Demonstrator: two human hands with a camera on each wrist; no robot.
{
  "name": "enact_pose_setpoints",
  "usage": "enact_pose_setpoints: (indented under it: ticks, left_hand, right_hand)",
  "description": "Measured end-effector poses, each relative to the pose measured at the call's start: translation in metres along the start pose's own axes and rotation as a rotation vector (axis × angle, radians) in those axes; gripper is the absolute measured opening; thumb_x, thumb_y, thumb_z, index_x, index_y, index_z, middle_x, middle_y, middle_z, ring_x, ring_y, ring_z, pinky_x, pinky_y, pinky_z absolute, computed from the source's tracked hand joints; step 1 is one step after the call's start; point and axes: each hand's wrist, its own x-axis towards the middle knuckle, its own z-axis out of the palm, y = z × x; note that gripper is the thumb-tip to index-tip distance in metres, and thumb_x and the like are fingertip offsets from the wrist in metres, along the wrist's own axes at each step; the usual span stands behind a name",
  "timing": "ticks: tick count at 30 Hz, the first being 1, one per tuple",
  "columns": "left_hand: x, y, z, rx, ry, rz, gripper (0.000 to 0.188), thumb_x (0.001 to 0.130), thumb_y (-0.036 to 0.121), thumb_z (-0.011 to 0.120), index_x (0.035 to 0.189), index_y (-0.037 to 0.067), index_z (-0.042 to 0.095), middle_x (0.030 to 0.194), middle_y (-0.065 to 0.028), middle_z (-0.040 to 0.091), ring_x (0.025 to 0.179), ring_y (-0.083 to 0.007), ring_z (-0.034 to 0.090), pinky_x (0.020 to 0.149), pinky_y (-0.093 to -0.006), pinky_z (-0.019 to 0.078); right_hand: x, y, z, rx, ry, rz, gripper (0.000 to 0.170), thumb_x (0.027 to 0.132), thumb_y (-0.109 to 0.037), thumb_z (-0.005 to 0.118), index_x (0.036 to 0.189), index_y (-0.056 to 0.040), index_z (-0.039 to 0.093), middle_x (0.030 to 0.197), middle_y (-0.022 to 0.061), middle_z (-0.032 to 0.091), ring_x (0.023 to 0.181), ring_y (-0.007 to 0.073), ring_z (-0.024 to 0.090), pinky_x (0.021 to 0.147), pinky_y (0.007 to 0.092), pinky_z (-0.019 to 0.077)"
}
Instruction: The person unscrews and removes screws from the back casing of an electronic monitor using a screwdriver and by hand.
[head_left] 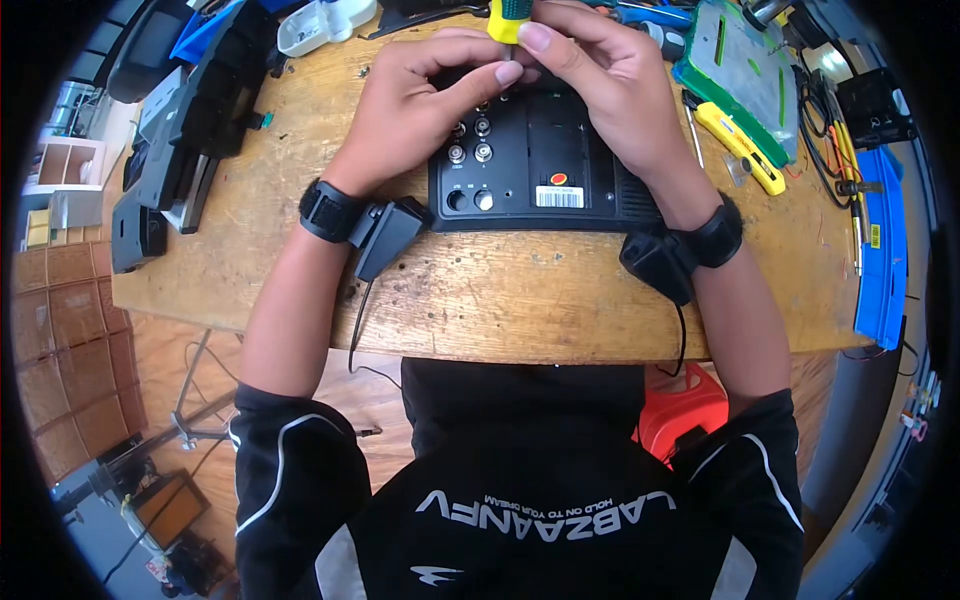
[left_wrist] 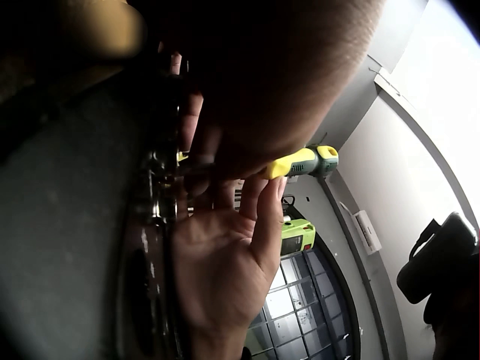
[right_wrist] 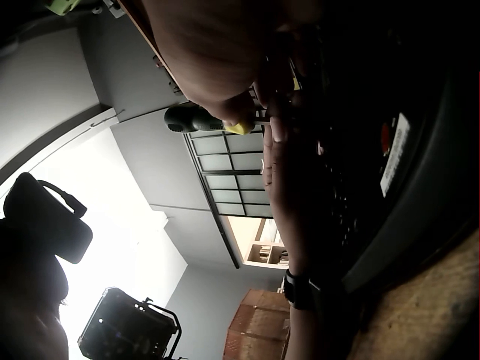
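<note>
A black device with round metal connectors and a barcode label (head_left: 559,196) lies on the wooden table. Above its far part, the right hand (head_left: 625,95) grips a yellow and green screwdriver (head_left: 509,24) by the lower handle, also visible in the left wrist view (left_wrist: 296,162) and the right wrist view (right_wrist: 196,120). The left hand (head_left: 415,110) is beside it, its thumb and fingers pinched around the screwdriver's metal shaft near the device. The screwdriver's tip is hidden behind the fingers.
A yellow cutter (head_left: 740,147) and a green-edged case (head_left: 745,75) lie to the right, with a blue bin (head_left: 881,250) farther out. Black devices (head_left: 205,100) stand at the left. A white tray (head_left: 325,25) sits at the back. Wrist-camera cables hang over the front edge.
</note>
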Motion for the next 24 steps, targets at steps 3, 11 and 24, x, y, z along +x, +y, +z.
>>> enact_pose_setpoints:
  ticks: [3, 11, 24]
  left_hand:
    - [-0.002, -0.002, -0.002, 0.065, 0.022, 0.017, 0.023, 0.089, 0.018, 0.082, 0.101, -0.001, 0.077, 0.096, -0.0049, 0.076, 0.087, -0.0102, 0.068, 0.081, -0.0246, 0.0530]
    - [-0.001, 0.000, 0.001, 0.136, 0.123, -0.083, 0.023, 0.083, 0.019, 0.087, 0.085, 0.001, 0.073, 0.085, -0.0029, 0.074, 0.078, -0.0076, 0.065, 0.074, -0.0242, 0.0511]
    - [-0.006, 0.003, 0.006, 0.095, 0.111, -0.045, 0.024, 0.090, 0.020, 0.080, 0.100, -0.001, 0.076, 0.097, -0.0081, 0.076, 0.090, -0.0116, 0.068, 0.083, -0.0275, 0.0521]
  right_hand:
    - [0.000, -0.003, 0.001, -0.034, 0.029, 0.040, 0.032, 0.097, -0.009, 0.072, 0.122, 0.0099, 0.066, 0.113, 0.0084, 0.066, 0.093, 0.0093, 0.065, 0.078, 0.0213, 0.0520]
    - [0.001, 0.004, -0.004, -0.221, -0.045, -0.125, 0.038, 0.090, -0.009, 0.080, 0.121, 0.0085, 0.066, 0.116, 0.0098, 0.067, 0.098, 0.0120, 0.065, 0.083, 0.0234, 0.0547]
    - [-0.002, -0.006, 0.000, -0.095, 0.023, 0.040, 0.033, 0.096, -0.008, 0.073, 0.120, 0.0122, 0.063, 0.108, 0.0089, 0.067, 0.093, 0.0100, 0.064, 0.081, 0.0225, 0.0528]
